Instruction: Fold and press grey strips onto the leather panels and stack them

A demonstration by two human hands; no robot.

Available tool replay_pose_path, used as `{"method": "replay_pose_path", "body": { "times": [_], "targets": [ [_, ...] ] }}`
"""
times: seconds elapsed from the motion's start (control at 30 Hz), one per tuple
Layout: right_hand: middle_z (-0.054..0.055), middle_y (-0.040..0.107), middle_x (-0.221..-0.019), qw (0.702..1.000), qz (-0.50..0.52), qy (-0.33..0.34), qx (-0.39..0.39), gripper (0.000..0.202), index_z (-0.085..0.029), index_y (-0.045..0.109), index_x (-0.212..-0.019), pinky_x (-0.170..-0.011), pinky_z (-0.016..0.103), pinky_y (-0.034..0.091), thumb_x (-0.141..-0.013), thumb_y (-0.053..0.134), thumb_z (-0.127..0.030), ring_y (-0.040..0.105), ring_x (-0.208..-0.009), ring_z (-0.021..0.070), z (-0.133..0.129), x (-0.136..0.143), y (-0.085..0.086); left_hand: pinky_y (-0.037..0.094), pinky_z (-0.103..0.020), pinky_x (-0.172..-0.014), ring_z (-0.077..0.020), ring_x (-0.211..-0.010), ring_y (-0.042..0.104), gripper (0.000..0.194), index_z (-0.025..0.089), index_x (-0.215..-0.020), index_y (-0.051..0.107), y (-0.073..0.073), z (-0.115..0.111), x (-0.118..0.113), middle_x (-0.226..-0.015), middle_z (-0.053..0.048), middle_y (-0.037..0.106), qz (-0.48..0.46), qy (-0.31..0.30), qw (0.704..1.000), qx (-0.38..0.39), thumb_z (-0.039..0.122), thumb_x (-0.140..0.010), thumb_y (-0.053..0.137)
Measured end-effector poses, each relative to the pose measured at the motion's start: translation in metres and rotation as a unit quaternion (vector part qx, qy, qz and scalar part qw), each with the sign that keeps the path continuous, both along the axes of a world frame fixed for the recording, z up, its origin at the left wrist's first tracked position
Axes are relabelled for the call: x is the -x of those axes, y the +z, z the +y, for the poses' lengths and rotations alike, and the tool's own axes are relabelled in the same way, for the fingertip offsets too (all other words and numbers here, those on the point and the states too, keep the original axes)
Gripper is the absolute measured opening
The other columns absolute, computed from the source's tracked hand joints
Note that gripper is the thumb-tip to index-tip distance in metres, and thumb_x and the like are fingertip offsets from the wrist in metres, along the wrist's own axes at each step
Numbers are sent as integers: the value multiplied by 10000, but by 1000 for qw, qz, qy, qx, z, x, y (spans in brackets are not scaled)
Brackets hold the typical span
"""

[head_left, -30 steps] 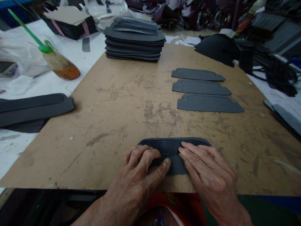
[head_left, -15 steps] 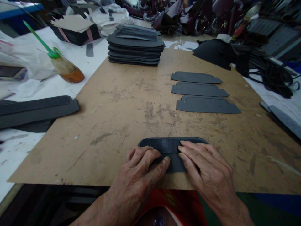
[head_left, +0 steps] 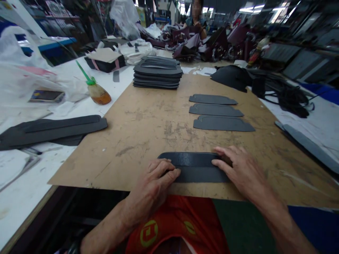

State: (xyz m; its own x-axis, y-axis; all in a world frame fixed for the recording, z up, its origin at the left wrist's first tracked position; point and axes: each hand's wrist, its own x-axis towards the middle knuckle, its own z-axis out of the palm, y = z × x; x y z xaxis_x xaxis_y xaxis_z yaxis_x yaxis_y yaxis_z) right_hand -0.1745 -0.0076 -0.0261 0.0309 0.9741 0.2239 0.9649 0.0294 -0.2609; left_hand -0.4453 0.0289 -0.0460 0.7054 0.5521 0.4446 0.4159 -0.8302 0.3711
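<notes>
A long black leather-like panel lies flat near the front edge of the brown board, a shinier strip along its far half. At its left end, my left hand is closed, thumb and fingers pressed together on the panel. My right hand grips the far right corner between thumb and fingers, the other fingers partly hidden. Beyond the hands, three similar dark pieces lie in a column: a near one, a middle one and a far one.
Toward the back of the brown board stands a stack of dark panels. More dark strips overlap its left edge. A bottle with a green nozzle lies left. Black straps lie right. A person is at the back.
My right hand has slid outward to the panel's right end, and my left hand has shifted toward the left end, uncovering more of its middle. The head view has tilted up.
</notes>
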Motion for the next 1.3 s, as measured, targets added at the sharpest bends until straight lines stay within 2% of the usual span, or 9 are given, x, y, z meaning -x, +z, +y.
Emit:
{"method": "replay_pose_path", "body": {
  "times": [0.17, 0.27, 0.33, 0.47, 0.53, 0.7, 0.8, 1.0, 1.3],
  "targets": [
    [3, 600, -780, 983, 152, 14, 98, 119, -233, 627, -799, -653, 307, 424, -712, 657, -308, 562, -766, 185, 5, -9, 8, 451, -331, -888, -186, -1036, 507, 310, 199, -1096, 597, 0, -2, -1, -1079, -76, 562, -48, 22, 999, 2, 57, -867, 444],
    [-20, 560, -711, 935, 326, 27, 136, 171, -215, 551, -729, -554, 255, 401, -691, 669, -332, 526, -644, 133, -2, -13, 6, 439, -376, -932, -207, -1116, 497, 342, 208, -1218, 534, 7, 2, -1, -1200, -95, 531, -119, 117, 984, 55, 173, -878, 506],
    [-40, 527, -641, 891, 430, 17, 147, 232, -208, 520, -710, -504, 230, 379, -674, 693, -358, 487, -566, 105, -7, -13, 5, 435, -385, -936, -222, -1099, 522, 402, 200, -1240, 523, 17, 9, 0, -1182, -87, 570, -134, 166, 967, 143, 300, -854, 573],
    [-65, 510, -582, 837, 534, -10, 120, 315, -197, 521, -690, -476, 196, 362, -606, 778, -359, 460, -516, 71, -15, -11, 6, 474, -282, -742, -179, -831, 605, 322, 180, -998, 650, 37, 20, 2, -907, -28, 672, -130, 125, 904, 388, 438, -817, 587],
    [-68, 533, -592, 817, 568, -23, 93, 332, -197, 540, -702, -493, 183, 380, -584, 810, -350, 482, -527, 65, -18, -11, 6, 439, -229, -618, -134, -680, 575, 304, 170, -866, 654, 43, 22, 1, -769, 3, 651, -150, 95, 867, 466, 461, -790, 608],
    [-31, 675, -756, 756, 644, -41, 109, 382, -228, 616, -894, -604, 206, 472, -605, 814, -379, 612, -654, 106, -21, -10, 6, 389, -191, -555, -90, -602, 515, 303, 159, -763, 636, 49, 21, -5, -673, 34, 598, -219, 97, 842, 484, 452, -708, 694],
    [-17, 698, -786, 762, 637, -44, 108, 347, -219, 648, -887, -612, 205, 478, -631, 798, -400, 620, -662, 109, -22, -8, 6, 391, -180, -561, -77, -603, 524, 278, 159, -777, 652, 51, 21, -6, -683, 37, 615, -230, 80, 824, 511, 416, -701, 723],
    [-21, 700, -772, 787, 613, -47, 59, 325, -226, 672, -855, -617, 198, 482, -626, 799, -418, 617, -677, 113, -20, -11, 1, 467, -211, -716, -106, -744, 628, 364, 188, -989, 672, 61, 26, 2, -850, 1, 704, -225, -20, 731, 644, 286, -660, 790],
    [15, 702, -832, 811, 583, -33, 37, 329, -211, 667, -885, -665, 246, 501, -659, 770, -427, 628, -734, 152, -15, -11, 1, 464, -204, -699, -111, -726, 629, 303, 165, -912, 700, 69, 28, 1, -795, 1, 707, -215, 14, 759, 615, 308, -660, 786]
  ]
}}
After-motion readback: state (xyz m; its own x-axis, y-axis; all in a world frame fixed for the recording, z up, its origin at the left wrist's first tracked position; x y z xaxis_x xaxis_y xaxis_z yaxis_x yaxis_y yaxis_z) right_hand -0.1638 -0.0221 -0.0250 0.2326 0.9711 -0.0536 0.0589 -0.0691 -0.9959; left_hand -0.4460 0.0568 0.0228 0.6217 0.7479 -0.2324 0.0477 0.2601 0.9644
